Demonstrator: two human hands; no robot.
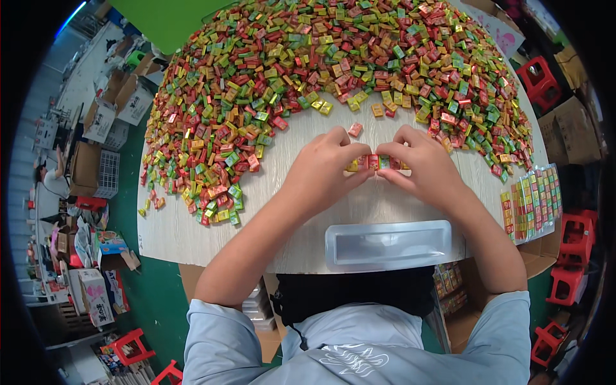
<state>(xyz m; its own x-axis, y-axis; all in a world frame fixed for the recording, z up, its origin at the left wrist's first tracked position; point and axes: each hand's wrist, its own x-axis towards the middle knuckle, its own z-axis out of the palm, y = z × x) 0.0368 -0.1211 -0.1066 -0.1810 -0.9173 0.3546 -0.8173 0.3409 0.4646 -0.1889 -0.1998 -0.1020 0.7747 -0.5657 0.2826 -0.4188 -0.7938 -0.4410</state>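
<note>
On the pale wooden table (289, 247), both hands meet over a short row of small wrapped candies (374, 162) in red, yellow and green. My left hand (332, 165) pinches the row's left end with thumb and index finger. At its right end, my right hand (425, 165) grips it the same way. The fingers cover part of the row. One loose reddish candy (355, 129) lies just beyond the hands. Between them and my body rests a long, shallow transparent plastic tray (388, 247).
A wide heap of wrapped candies (308, 64) arcs around the far side. Filled transparent packs (539, 202) sit at the table's right edge, near red stools (575, 237). An open carton (539, 255) stands below. Cartons (131, 99) and another person (56, 181) are at far left.
</note>
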